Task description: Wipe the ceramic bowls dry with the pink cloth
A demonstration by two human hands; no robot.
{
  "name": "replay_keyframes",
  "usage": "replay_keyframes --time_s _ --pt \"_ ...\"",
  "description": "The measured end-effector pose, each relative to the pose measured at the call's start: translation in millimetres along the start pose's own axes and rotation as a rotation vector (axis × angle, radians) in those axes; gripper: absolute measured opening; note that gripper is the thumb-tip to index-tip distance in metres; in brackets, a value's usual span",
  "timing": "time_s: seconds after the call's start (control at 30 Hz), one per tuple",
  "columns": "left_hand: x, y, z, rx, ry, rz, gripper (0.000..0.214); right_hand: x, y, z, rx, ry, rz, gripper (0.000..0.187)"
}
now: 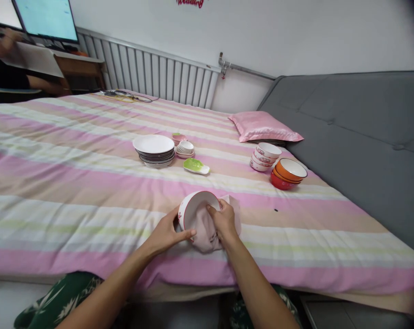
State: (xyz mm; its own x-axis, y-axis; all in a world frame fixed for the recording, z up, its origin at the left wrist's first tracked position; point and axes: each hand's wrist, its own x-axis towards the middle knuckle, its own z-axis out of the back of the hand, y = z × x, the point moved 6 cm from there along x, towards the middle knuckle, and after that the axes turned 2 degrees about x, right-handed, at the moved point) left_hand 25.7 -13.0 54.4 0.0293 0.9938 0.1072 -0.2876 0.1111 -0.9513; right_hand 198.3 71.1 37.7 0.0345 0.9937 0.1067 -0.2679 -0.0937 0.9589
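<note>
A white bowl [193, 208] with a red rim is tilted toward me over the near side of the bed. My left hand [169, 232] grips its left side, thumb across the lower rim. At the right rim, my right hand [225, 220] pinches a pale pink cloth [205, 235], thumb inside the bowl. Part of the cloth lies in the bowl, some hangs below it, and some shows behind the right hand. The right fingers behind the rim are mostly hidden.
Stacked plates [155, 145], small dishes [185, 148] and a green-and-white dish [196, 166] stand beyond the bowl. To the right are stacked white bowls [264, 156], orange and red bowls [288, 173], and a pink pillow [263, 126]. A person [3, 50] sits at a desk, far left.
</note>
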Motion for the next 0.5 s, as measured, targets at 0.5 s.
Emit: replay_keyframes --time_s 0.5 --pt "-2.0 12.3 3.6 -0.368 -0.233 0.118 0.06 -5.2 11.2 -9.5 0.228 0.053 0.029 0.055"
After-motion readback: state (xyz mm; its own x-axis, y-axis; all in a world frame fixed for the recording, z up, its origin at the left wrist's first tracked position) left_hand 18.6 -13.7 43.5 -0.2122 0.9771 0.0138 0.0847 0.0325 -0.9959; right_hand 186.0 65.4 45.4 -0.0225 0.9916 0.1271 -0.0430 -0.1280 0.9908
